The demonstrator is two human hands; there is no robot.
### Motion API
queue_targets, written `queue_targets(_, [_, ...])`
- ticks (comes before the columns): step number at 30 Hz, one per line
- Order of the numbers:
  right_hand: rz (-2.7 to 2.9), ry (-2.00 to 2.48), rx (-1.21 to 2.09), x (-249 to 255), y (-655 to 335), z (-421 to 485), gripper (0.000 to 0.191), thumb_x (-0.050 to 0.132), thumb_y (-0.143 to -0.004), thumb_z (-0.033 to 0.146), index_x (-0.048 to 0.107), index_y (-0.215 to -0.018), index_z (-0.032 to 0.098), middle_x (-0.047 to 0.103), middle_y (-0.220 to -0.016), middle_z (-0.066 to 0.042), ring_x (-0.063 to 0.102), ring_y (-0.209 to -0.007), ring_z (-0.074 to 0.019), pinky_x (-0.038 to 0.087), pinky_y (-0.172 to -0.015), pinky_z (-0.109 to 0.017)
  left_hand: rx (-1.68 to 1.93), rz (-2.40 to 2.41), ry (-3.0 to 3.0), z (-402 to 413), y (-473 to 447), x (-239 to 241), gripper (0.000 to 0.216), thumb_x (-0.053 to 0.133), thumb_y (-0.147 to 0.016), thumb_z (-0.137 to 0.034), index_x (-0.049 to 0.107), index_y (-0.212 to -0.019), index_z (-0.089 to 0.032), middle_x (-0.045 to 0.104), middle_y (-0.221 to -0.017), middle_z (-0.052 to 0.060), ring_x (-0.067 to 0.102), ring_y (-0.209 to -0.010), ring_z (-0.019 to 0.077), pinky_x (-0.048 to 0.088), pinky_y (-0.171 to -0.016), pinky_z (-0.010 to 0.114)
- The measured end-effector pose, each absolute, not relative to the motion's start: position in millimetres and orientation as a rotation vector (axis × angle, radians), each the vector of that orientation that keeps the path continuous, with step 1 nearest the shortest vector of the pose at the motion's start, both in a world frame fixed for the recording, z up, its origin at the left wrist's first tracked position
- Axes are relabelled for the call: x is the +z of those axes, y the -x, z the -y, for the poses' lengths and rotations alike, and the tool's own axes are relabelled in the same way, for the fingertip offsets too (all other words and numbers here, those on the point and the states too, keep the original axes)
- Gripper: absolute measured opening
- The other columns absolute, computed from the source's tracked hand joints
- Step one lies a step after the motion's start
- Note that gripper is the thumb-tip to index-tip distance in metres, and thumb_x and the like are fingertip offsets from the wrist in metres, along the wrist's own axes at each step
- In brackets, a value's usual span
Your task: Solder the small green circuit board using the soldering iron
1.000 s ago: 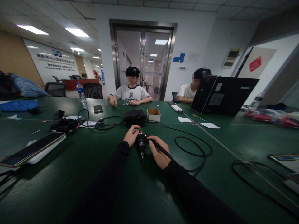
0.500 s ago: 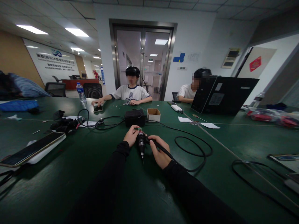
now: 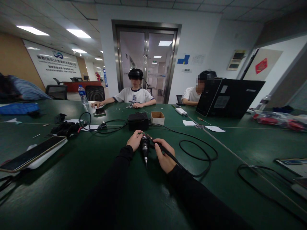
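Between my hands lies a black electric screwdriver (image 3: 145, 147), its narrow metal tip pointing toward me. Small red and green parts show at its far end. My left hand (image 3: 134, 140) is closed there, thumb and fingertips pinching at that end, though what sits between them is too small to make out. Right of the tool, my right hand (image 3: 165, 156) is closed around a black cable (image 3: 168, 152). The cable's reddish end reaches close to the screwdriver's far end; whether the two touch I cannot tell. From my hand it curves back and loops over the table.
Beyond my hands stand a black box (image 3: 138, 121) and a small open carton (image 3: 157, 118). A phone-like device (image 3: 35, 153) lies left, near black gear (image 3: 66, 127). Two people sit opposite, one touching a phone (image 3: 100, 111). At right stands a black computer case (image 3: 230, 97).
Both hands stay almost in place around the screwdriver. My left fingertips shift slightly, and less green shows at its far end. The opposite person's hand slides left off the phone a little.
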State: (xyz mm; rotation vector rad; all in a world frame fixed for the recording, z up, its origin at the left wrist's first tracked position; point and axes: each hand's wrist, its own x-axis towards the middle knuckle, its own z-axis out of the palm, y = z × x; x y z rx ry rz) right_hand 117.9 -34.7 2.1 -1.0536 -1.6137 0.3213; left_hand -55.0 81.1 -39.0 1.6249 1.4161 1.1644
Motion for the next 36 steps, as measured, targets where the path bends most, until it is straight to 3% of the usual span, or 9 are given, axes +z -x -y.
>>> queue_targets(7, [1.612, 1.051, 0.319, 2, -118, 34, 0.022, 0.049, -0.089, 0.029, 0.067, -0.098, 0.021, 0.070, -0.098, -0.004, 0.065, -0.089, -0.0192, 0.049, -0.083, -0.030, 0.976, -1.702, -1.776, -70, 54, -24, 0.034, 0.034, -0.092, -0.043, 0.061, -0.105, -0.026, 0.067, -0.114, 0.005, 0.059, -0.108, 0.0234, 0.041, -0.099, 0.038])
queue_targets(12, [1.600, 1.053, 0.323, 2, -118, 35, 0.021, 0.049, -0.089, 0.029, 0.067, -0.097, 0.021, 0.070, -0.098, -0.004, 0.064, -0.090, -0.0191, 0.049, -0.083, -0.030, 0.855, -1.716, -1.889, -63, 51, -15, 0.041, 0.027, -0.094, -0.037, 0.064, -0.101, -0.022, 0.065, -0.120, 0.007, 0.054, -0.117, 0.0224, 0.035, -0.106, 0.037])
queue_targets(17, [1.573, 1.076, 0.333, 2, -119, 34, 0.021, 0.049, -0.089, 0.030, 0.067, -0.097, 0.021, 0.070, -0.097, -0.004, 0.064, -0.085, -0.0189, 0.049, -0.080, -0.030, 0.751, -1.770, -1.890, -65, 52, -7, 0.042, 0.025, -0.095, -0.037, 0.055, -0.119, -0.020, 0.058, -0.129, 0.011, 0.050, -0.124, 0.0216, 0.035, -0.108, 0.036])
queue_targets(20, [1.552, 1.086, 0.339, 1, -119, 33, 0.021, 0.049, -0.090, 0.030, 0.067, -0.097, 0.021, 0.070, -0.095, -0.003, 0.064, -0.082, -0.0185, 0.049, -0.077, -0.029, 0.618, -1.797, -1.845, -66, 57, 7, 0.039, 0.035, -0.093, -0.040, 0.053, -0.119, -0.018, 0.061, -0.121, 0.014, 0.059, -0.112, 0.0242, 0.046, -0.097, 0.038])
queue_targets(23, [1.529, 1.108, 0.371, 0, -119, 32, 0.022, 0.048, -0.090, 0.031, 0.066, -0.098, 0.021, 0.069, -0.094, -0.004, 0.064, -0.079, -0.0185, 0.050, -0.074, -0.029, 0.416, -1.739, -1.710, -56, 59, 25, 0.043, 0.045, -0.087, -0.051, 0.050, -0.118, -0.022, 0.065, -0.109, 0.011, 0.068, -0.085, 0.0206, 0.056, -0.075, 0.035])
queue_targets(25, [1.516, 1.124, 0.385, 0, -119, 32, 0.023, 0.048, -0.090, 0.033, 0.066, -0.098, 0.021, 0.069, -0.092, -0.004, 0.064, -0.077, -0.0185, 0.050, -0.072, -0.029, 0.286, -1.664, -1.622, -46, 55, 35, 0.055, 0.057, -0.079, -0.054, 0.043, -0.123, -0.025, 0.064, -0.111, 0.010, 0.067, -0.076, 0.0177, 0.058, -0.064, 0.031])
queue_targets(28, [1.499, 1.131, 0.388, 0, -120, 31, 0.024, 0.049, -0.089, 0.035, 0.066, -0.097, 0.021, 0.069, -0.090, -0.004, 0.063, -0.074, -0.0179, 0.051, -0.069, -0.029, 0.263, -1.647, -1.637, -32, 40, 41, 0.073, 0.073, -0.065, -0.044, 0.036, -0.124, -0.020, 0.059, -0.117, 0.015, 0.067, -0.073, 0.0182, 0.059, -0.054, 0.029])
queue_targets(32, [1.467, 1.131, 0.410, -3, -121, 29, 0.025, 0.048, -0.088, 0.036, 0.067, -0.097, 0.021, 0.069, -0.090, -0.003, 0.062, -0.072, -0.0169, 0.050, -0.063, -0.027, 0.375, -1.751, -1.738, -25, 28, 36, 0.065, 0.072, -0.061, -0.033, 0.039, -0.115, -0.017, 0.052, -0.125, 0.020, 0.068, -0.075, 0.0211, 0.057, -0.047, 0.025])
queue_targets(36, [1.463, 1.139, 0.439, -3, -121, 30, 0.025, 0.048, -0.089, 0.036, 0.065, -0.098, 0.020, 0.067, -0.087, -0.003, 0.062, -0.069, -0.0161, 0.049, -0.060, -0.025, 0.299, -1.698, -1.817, -17, 53, 34, 0.061, 0.069, -0.060, -0.032, 0.038, -0.110, -0.019, 0.056, -0.120, 0.019, 0.068, -0.067, 0.0216, 0.054, -0.042, 0.026])
